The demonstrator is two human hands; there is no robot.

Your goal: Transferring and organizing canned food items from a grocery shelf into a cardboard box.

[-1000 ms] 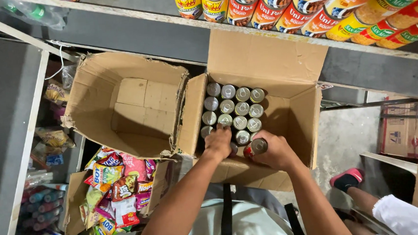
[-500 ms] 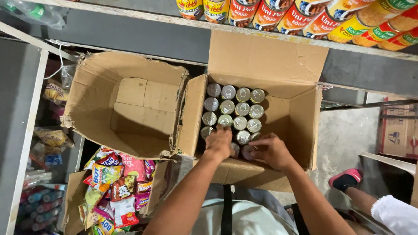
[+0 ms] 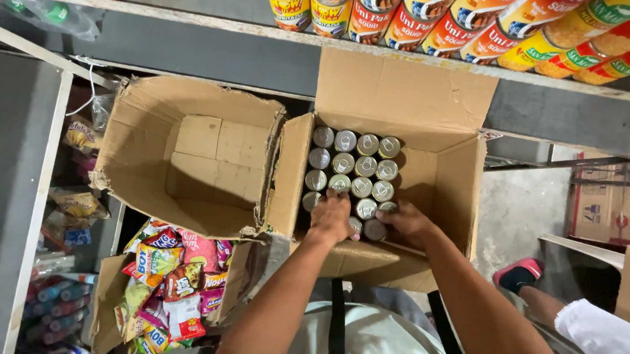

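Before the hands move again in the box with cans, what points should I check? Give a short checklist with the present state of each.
1. Left hand rests on the cans: ok.
2. Right hand is at the front row of cans: ok.
3. Firm grip on a can: cannot tell, fingers hide it.
4. Other cans stand upright in rows: ok.
5. Open box has its flaps out of the way: ok.
6. Free space in the right part of the box: ok.
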